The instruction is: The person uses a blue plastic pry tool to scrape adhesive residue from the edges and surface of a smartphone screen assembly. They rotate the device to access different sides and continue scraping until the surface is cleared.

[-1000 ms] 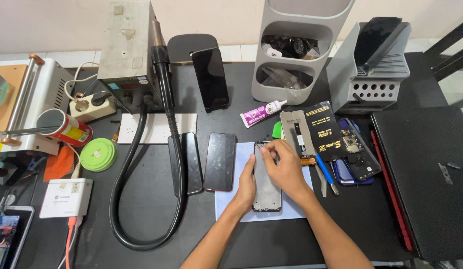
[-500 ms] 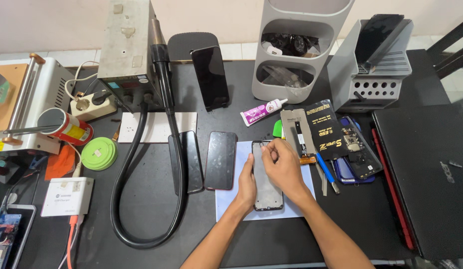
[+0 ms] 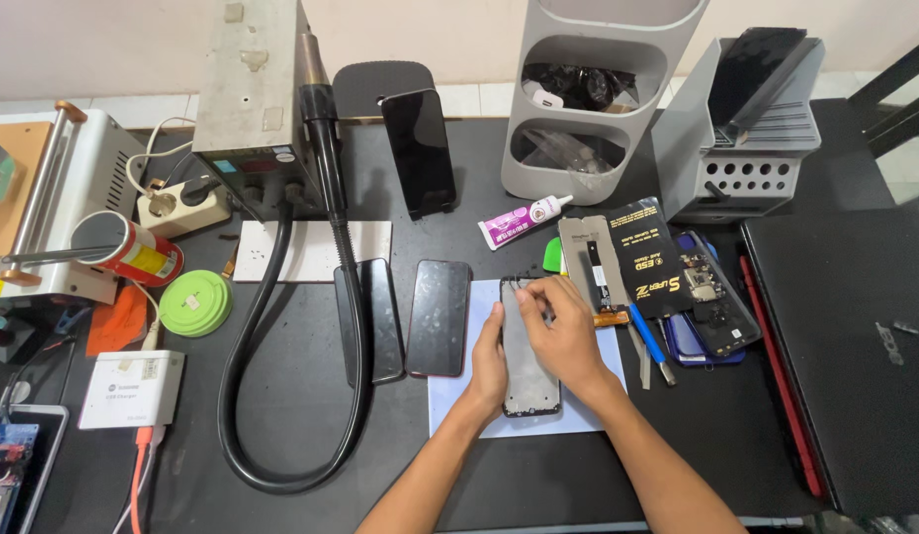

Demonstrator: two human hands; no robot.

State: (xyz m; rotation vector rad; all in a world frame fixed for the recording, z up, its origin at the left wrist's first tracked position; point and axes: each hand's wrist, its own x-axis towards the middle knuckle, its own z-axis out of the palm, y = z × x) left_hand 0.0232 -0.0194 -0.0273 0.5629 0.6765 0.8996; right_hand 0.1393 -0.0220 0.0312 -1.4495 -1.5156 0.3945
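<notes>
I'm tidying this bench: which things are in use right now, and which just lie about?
In use: left hand, right hand, phone panel, pale blue mat.
Lying about: two dark phones, glue tube, green tape roll, closed laptop.

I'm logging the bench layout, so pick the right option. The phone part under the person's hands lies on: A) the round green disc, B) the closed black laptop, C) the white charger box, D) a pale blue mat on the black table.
D: the phone part, touched by the left hand and right hand, lies flat on the pale blue mat on the black table.
</notes>
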